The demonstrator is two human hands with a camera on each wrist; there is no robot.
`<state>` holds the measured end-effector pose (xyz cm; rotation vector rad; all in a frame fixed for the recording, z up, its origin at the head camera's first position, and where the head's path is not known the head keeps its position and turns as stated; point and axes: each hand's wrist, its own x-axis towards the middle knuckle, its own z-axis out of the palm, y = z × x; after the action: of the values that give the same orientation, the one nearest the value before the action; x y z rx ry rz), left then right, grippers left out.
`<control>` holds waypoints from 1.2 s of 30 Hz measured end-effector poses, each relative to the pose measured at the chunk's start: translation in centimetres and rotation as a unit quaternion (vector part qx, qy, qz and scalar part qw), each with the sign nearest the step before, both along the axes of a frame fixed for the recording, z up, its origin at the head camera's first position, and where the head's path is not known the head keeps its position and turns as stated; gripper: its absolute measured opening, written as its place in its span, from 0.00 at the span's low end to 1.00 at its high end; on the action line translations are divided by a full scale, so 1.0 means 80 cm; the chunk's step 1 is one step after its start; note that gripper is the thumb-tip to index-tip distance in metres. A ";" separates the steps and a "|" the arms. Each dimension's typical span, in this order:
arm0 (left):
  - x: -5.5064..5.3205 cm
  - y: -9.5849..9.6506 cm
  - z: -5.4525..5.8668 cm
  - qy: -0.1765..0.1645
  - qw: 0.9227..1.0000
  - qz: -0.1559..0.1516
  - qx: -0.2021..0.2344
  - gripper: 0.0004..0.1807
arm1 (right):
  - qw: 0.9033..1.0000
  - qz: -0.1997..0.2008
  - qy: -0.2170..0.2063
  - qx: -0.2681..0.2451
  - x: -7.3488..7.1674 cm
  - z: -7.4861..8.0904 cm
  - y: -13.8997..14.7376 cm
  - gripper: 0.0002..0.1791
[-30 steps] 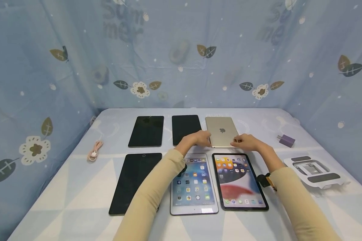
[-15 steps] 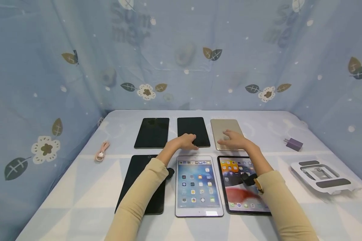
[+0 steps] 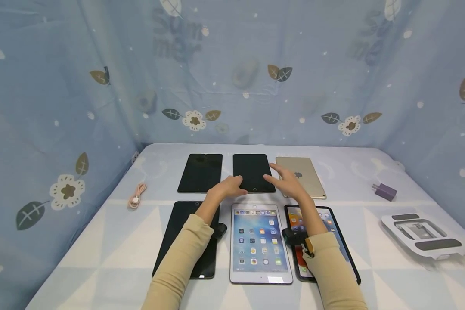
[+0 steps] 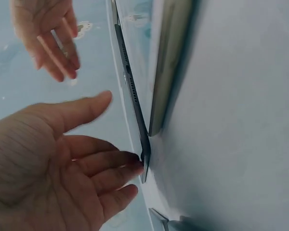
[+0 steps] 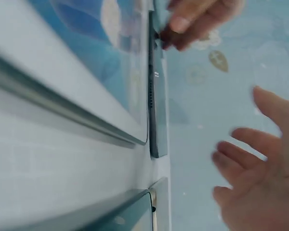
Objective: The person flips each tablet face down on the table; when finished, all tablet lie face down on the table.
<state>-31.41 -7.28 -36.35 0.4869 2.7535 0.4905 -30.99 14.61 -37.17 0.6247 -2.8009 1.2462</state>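
In the head view a black-screened tablet (image 3: 252, 170) lies flat in the middle of the back row. My left hand (image 3: 227, 187) is at its near left corner, fingers loosely extended; whether they touch it is unclear, though the left wrist view shows fingertips (image 4: 137, 166) close to its edge. On its right side, my right hand (image 3: 289, 185) reaches over with spread fingers, holding nothing. Partly behind that hand lies a gold tablet (image 3: 310, 178), back side up. A white tablet (image 3: 261, 243) with a lit screen lies nearer, between my forearms.
Two more dark tablets lie left: one in back (image 3: 200, 173), one in front (image 3: 182, 224) partly under my left sleeve. A lit black-framed tablet (image 3: 342, 243) lies under my right forearm. Rightward are a purple charger (image 3: 385, 191) and a white stand (image 3: 439, 244); leftward, a coiled pink cable (image 3: 137, 195).
Both hands have let go of the gold tablet's near edge and moved left to the middle black tablet. The head view has turned slightly left.
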 end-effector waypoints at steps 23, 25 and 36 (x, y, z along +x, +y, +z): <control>0.001 -0.006 -0.021 0.040 0.999 0.016 -0.012 0.26 | 0.988 -0.077 -0.132 0.025 -0.002 -0.032 -0.009 0.30; 0.001 -0.006 -0.021 0.045 0.999 0.017 -0.019 0.21 | 0.983 -0.096 -0.155 -0.022 -0.001 -0.029 -0.013 0.29; 0.000 -0.012 -0.011 0.027 1.000 0.008 -0.013 0.30 | 0.890 -0.127 -0.220 -0.379 0.003 -0.012 -0.020 0.21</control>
<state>-31.38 -8.26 -37.20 0.4787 2.8133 0.4498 -30.76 13.02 -38.14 -0.0865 -2.2054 2.4160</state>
